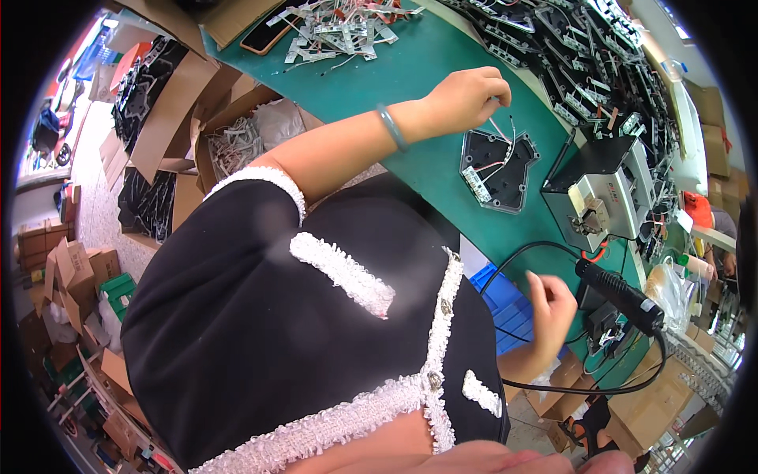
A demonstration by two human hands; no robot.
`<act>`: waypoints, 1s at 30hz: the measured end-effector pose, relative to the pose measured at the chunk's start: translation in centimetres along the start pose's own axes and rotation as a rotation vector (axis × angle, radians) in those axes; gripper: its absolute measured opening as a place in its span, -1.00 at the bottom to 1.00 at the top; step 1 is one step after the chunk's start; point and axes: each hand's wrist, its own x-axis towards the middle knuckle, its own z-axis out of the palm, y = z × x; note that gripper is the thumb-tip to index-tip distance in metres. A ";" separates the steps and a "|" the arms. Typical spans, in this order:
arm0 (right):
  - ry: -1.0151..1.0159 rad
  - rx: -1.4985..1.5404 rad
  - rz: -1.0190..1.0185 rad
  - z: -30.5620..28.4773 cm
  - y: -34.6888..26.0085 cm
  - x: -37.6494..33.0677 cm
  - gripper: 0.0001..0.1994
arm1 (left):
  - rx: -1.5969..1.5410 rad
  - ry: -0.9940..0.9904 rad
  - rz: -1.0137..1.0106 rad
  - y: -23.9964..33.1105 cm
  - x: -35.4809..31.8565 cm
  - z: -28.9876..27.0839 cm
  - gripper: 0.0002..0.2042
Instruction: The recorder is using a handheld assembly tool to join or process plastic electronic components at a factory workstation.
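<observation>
My left hand (467,101), on the arm with the bracelet, is closed above the green work table (430,178). Its fingertips pinch a thin pale wire (497,129), which runs down to a black plastic housing (517,180). Inside the housing lies a small white circuit strip (475,185) at the lower left, with wires joined to it. Lower down, beside the table edge, my right hand (554,310) is curled with its thumb raised. Anything inside its fingers is hidden. To its right is a thick black corded handle (620,294), apart from the hand.
A grey-black box-shaped device (604,193) stands right of the housing. Loose white strips (347,31) and a phone (264,35) lie at the far edge. Black housings (568,59) are heaped at the far right. A blue crate (505,304) sits below the table; cartons (181,110) stand left.
</observation>
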 end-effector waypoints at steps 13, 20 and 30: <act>-0.037 -0.338 -0.956 7.1 -3.7 17.2 -0.79 | -0.162 -0.265 0.090 3.1 -6.1 1.1 -0.59; 0.034 -0.407 -0.820 5.6 -5.7 12.4 -0.80 | -0.132 -0.237 -0.024 3.7 -6.1 1.0 -0.56; 0.214 -0.155 -0.789 8.9 -3.7 10.9 -0.84 | -0.125 -0.199 -0.044 3.8 -6.3 1.5 -0.49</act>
